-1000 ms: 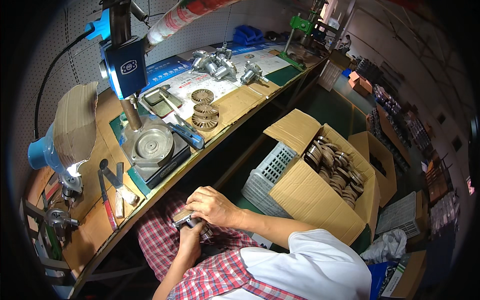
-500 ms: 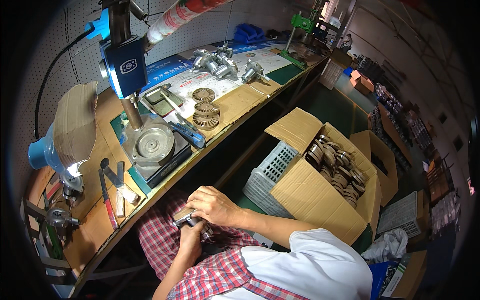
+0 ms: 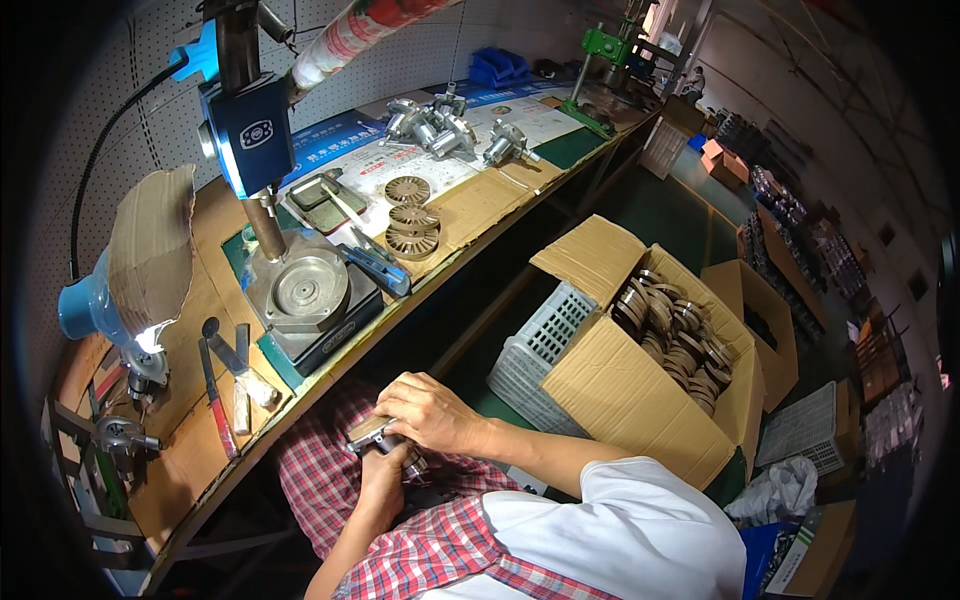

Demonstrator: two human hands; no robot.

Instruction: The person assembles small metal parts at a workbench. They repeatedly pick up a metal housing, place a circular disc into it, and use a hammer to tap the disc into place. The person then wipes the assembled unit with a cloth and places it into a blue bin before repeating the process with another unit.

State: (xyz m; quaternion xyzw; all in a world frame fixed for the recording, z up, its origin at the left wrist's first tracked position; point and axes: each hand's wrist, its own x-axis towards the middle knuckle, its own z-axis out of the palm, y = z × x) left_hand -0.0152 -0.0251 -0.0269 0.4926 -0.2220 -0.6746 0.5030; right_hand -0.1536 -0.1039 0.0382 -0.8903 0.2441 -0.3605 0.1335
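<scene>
A silvery cast-metal housing (image 3: 368, 434) is held above my lap, over a red checked apron. Wrapped round its near side is my left hand (image 3: 381, 482), closed, with the thumb up along the metal. My right hand (image 3: 428, 411) lies over the top with bent fingers gripping it, and hides much of the piece. More of the housing shows below the right palm, beside the left thumb. Nearest on the bench is a press with a blue head (image 3: 250, 135) and a round metal base plate (image 3: 305, 287).
Slotted metal discs (image 3: 412, 232), a blue utility knife (image 3: 380, 270) and a small tray (image 3: 325, 202) lie by the press. Similar housings (image 3: 432, 128) sit farther back. Red-handled tool (image 3: 218, 405) and a lamp (image 3: 95, 300) are left. A carton (image 3: 640, 385) of discs stands right, against a grey crate (image 3: 535, 375).
</scene>
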